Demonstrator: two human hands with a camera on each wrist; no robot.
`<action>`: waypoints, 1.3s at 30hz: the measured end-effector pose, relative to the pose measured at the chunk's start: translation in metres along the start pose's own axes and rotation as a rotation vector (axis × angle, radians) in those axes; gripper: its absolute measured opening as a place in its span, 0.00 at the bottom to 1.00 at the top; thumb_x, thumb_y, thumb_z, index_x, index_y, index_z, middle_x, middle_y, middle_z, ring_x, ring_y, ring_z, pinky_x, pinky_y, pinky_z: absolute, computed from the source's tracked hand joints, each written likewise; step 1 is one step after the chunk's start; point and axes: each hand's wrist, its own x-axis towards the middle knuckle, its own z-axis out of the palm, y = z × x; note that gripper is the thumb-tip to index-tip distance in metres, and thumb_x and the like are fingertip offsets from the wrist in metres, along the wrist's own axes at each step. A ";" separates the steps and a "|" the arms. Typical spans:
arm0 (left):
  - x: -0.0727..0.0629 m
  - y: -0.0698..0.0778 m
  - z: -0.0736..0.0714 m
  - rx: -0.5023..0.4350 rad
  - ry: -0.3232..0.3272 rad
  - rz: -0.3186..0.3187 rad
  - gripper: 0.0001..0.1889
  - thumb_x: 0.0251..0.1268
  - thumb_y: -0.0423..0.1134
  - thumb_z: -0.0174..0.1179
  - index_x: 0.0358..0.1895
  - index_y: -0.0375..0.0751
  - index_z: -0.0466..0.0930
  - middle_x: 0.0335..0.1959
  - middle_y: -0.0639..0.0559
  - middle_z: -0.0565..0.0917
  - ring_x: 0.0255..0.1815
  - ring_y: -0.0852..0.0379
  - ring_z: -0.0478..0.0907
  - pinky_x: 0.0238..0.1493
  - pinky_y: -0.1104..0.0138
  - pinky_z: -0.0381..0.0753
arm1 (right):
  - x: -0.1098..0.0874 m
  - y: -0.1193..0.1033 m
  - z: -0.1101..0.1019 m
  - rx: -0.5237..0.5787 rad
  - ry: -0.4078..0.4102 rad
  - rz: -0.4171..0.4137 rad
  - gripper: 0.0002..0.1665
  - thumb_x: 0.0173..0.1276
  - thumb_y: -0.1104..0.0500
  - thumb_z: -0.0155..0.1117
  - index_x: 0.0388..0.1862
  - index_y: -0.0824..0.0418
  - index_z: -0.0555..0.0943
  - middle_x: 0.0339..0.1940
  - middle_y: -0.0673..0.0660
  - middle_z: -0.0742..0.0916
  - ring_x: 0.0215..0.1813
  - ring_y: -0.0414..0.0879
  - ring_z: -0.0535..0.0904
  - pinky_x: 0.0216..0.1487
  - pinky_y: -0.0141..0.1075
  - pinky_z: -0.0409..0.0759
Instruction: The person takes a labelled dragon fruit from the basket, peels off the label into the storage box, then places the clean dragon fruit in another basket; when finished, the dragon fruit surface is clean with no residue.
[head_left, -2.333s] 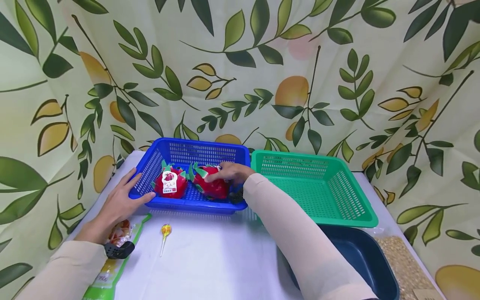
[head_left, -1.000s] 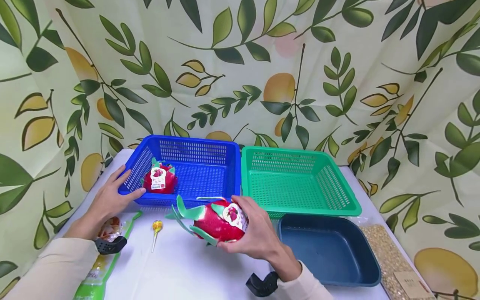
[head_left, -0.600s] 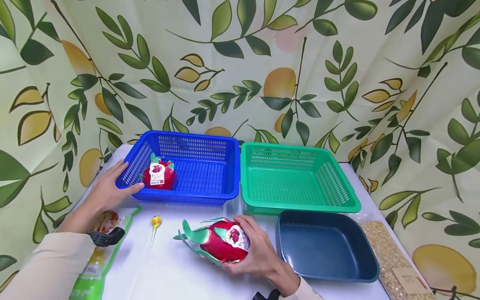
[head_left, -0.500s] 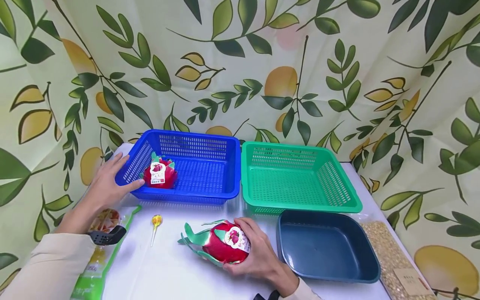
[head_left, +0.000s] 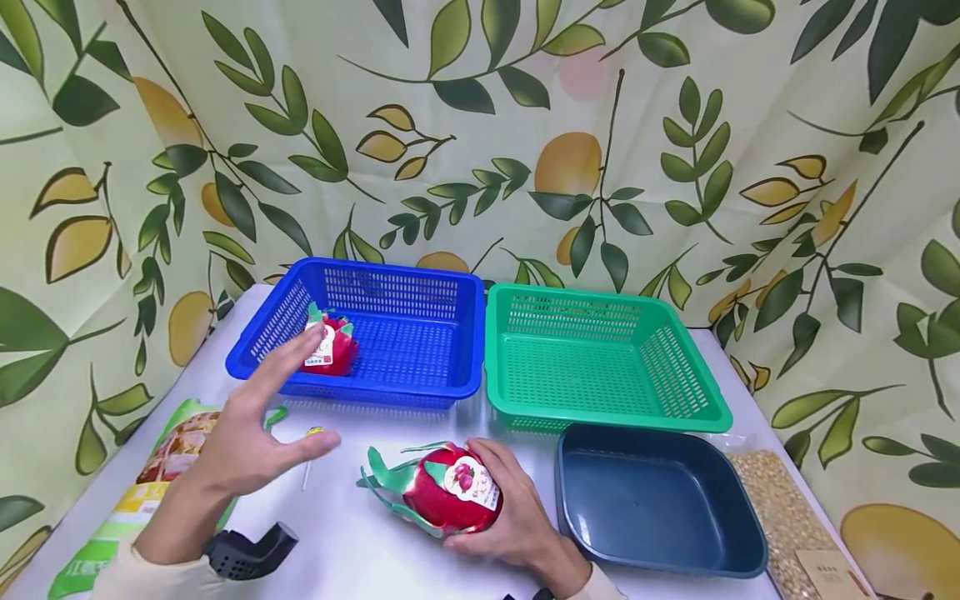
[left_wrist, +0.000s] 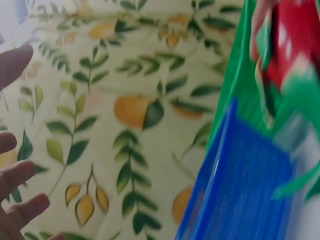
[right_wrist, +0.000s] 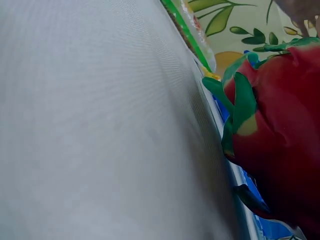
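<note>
My right hand (head_left: 517, 517) grips a red dragon fruit (head_left: 438, 492) with green scales and a white label, low over the white table in front of the baskets. The same dragon fruit (right_wrist: 285, 130) fills the right side of the right wrist view. My left hand (head_left: 251, 433) is raised with its fingers spread and holds nothing, passing in front of the blue basket's (head_left: 390, 387) near left corner and a lollipop (head_left: 315, 432). In that basket lies a second labelled dragon fruit (head_left: 341, 350), partly hidden behind my left fingertips.
A green basket (head_left: 607, 417) stands right of the blue one, with a dark blue tub (head_left: 660, 500) before it. A bag of grain (head_left: 787, 517) lies at the right edge. A green and yellow food package (head_left: 142, 500) lies at the left, partly under my left forearm.
My right hand took one dragon fruit out of the blue basket and brought it forward over the table. My left hand has since let go of the basket's edge and moved toward me and right.
</note>
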 end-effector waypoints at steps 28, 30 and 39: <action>-0.036 -0.010 0.107 -0.109 -0.407 -0.165 0.60 0.38 0.54 0.78 0.77 0.60 0.49 0.75 0.58 0.58 0.71 0.49 0.59 0.55 0.43 0.72 | 0.001 0.005 -0.001 0.066 -0.033 -0.068 0.61 0.46 0.32 0.75 0.72 0.63 0.64 0.64 0.59 0.74 0.62 0.52 0.70 0.57 0.45 0.75; -0.037 -0.011 0.109 -0.103 -0.417 -0.182 0.59 0.40 0.55 0.77 0.77 0.62 0.49 0.75 0.59 0.58 0.71 0.50 0.59 0.54 0.44 0.73 | 0.001 0.004 0.000 0.072 -0.035 -0.065 0.62 0.46 0.32 0.75 0.71 0.65 0.64 0.64 0.60 0.74 0.62 0.52 0.70 0.57 0.45 0.75; -0.042 -0.019 0.123 0.197 -0.394 0.005 0.57 0.39 0.73 0.66 0.75 0.48 0.58 0.70 0.53 0.66 0.62 0.53 0.71 0.48 0.55 0.78 | 0.002 0.002 -0.001 0.056 -0.059 -0.051 0.62 0.46 0.31 0.74 0.72 0.62 0.63 0.65 0.59 0.73 0.62 0.51 0.69 0.56 0.45 0.75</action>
